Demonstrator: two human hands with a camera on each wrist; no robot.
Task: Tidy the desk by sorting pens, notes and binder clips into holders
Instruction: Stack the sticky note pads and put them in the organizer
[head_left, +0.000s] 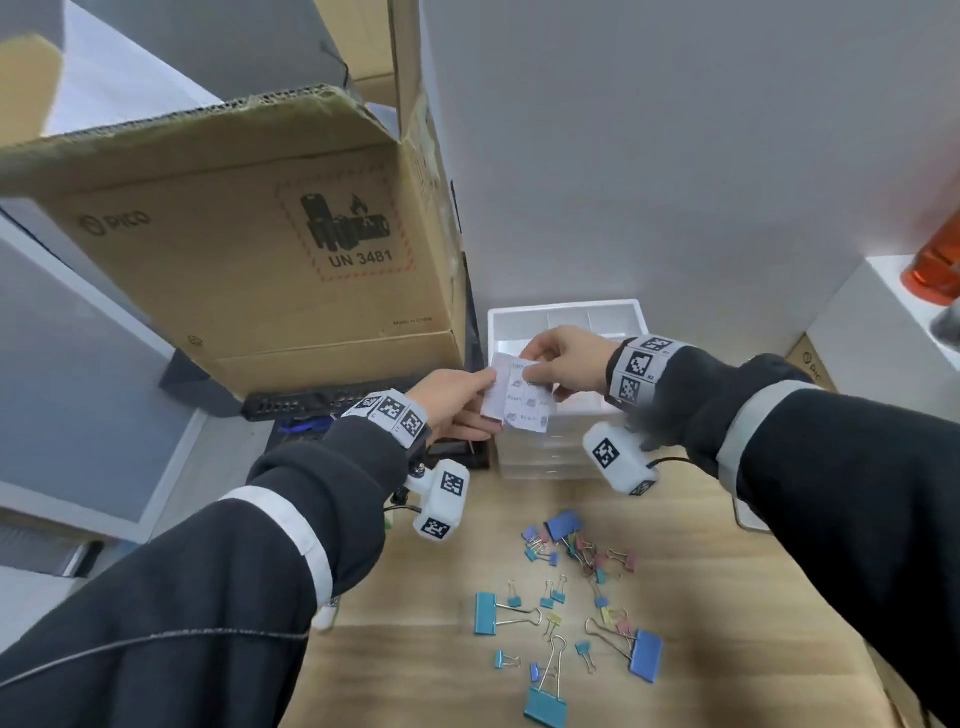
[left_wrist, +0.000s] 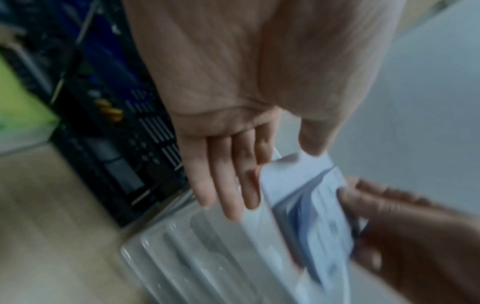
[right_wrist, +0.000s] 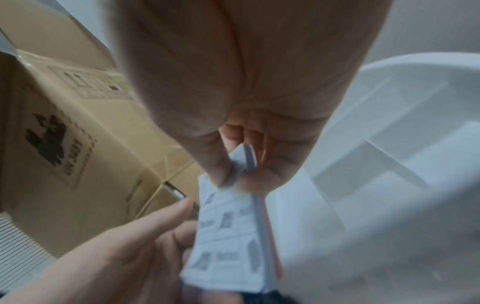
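A small stack of white printed notes (head_left: 519, 397) hangs between both hands, over the front of a white organizer (head_left: 566, 318) with open top compartments and clear drawers. My left hand (head_left: 485, 402) holds the stack's left edge, thumb in front and straight fingers behind. My right hand (head_left: 530, 366) pinches its top edge between thumb and forefinger. The right wrist view shows that pinch (right_wrist: 236, 181) on the notes (right_wrist: 228, 236). In the left wrist view my left hand (left_wrist: 280, 174) backs the notes (left_wrist: 306, 195). Many coloured binder clips (head_left: 571, 587) lie scattered on the wooden desk.
A large open cardboard box (head_left: 291, 249) stands at the left, against the organizer's side. A black device with ports (head_left: 311, 402) lies under it. At the far right an orange bottle (head_left: 935, 260) stands on a white box. A grey wall rises behind.
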